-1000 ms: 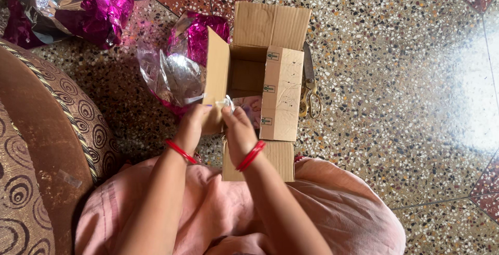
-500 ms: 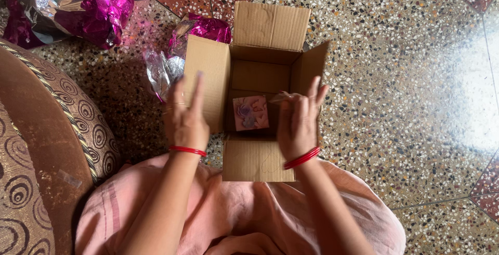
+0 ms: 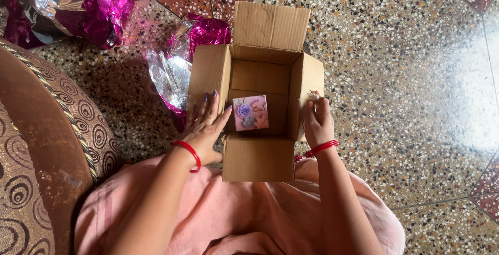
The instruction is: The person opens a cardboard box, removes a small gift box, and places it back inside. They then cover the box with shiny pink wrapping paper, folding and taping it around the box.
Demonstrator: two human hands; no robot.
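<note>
Open box (image 3: 258,159) judged light, stiff but crushable: left hand (image 3: 205,128) spread flat on left flap (image 3: 208,76), right hand (image 3: 317,120) pinching right flap (image 3: 307,86); best gripped at flap edges.

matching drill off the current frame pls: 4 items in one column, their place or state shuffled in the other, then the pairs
Things:
1. left hand
2. right hand
3. small pink box
4. foil wrapper

Places:
A. on the bottom of the open cardboard box
B. on the floor, left of the carton
C. flat against the carton's left flap
D. on the carton's right flap

Pairs: 1-C, 2-D, 3-A, 4-B
</note>
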